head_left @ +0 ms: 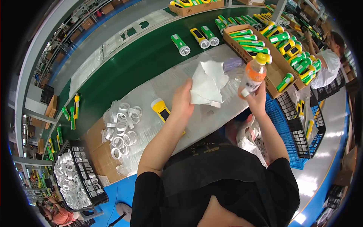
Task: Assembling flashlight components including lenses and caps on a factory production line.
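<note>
My left hand (183,99) is closed on the edge of a crumpled white cloth (207,84), held up over the work table. In my right hand (258,99) stands a clear plastic bottle (254,75) with a yellow cap and an orange band, my fingers wrapped round its lower part. Something white covers the tip of my right thumb. Beside my left forearm lies a yellow flashlight (161,109) with a dark panel, partly hidden by the arm. A purple, crumpled-looking item (232,64) rests behind the cloth and the bottle.
White rings (121,129) lie heaped on the left, and more fill a black crate (72,181). A cardboard box (272,72) of green and yellow flashlights stands at the right. Several flashlights (184,48) sit on the green conveyor (132,77). Blue and black crates (291,128) stand below right.
</note>
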A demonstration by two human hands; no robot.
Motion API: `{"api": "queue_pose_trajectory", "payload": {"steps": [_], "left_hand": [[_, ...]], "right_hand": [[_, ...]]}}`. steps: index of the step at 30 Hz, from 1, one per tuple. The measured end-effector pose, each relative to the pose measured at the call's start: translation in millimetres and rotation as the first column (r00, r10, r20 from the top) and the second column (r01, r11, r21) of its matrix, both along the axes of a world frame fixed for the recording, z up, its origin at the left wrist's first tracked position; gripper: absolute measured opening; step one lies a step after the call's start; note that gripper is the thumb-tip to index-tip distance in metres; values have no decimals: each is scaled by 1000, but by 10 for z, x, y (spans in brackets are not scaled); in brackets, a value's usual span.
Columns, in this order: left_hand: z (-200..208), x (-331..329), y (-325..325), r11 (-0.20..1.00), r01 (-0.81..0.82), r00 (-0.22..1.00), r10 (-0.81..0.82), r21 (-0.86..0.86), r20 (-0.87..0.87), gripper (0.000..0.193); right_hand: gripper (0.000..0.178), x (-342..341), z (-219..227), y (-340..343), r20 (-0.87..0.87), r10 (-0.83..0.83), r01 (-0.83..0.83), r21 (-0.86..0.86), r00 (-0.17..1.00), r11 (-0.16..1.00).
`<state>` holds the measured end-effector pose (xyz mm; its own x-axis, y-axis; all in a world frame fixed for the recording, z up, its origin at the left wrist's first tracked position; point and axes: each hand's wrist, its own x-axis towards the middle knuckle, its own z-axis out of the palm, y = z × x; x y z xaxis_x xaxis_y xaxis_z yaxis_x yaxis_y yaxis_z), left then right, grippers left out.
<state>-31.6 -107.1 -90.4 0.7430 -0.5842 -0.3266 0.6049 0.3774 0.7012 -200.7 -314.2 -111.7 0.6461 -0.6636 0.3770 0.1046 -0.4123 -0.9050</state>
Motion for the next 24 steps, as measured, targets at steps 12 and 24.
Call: {"api": "queue_pose_trajectory", "payload": {"steps": [12,24], "left_hand": [[156,-93,255,853,394,915,-400,-344,54,49],[104,-307,439,880,472,871,-476,59,119,46]], "right_hand": [[64,215,-396,-531,72,-204,209,-60,976,976],[53,69,585,701,-14,534,-489,-425,845,762]]}}
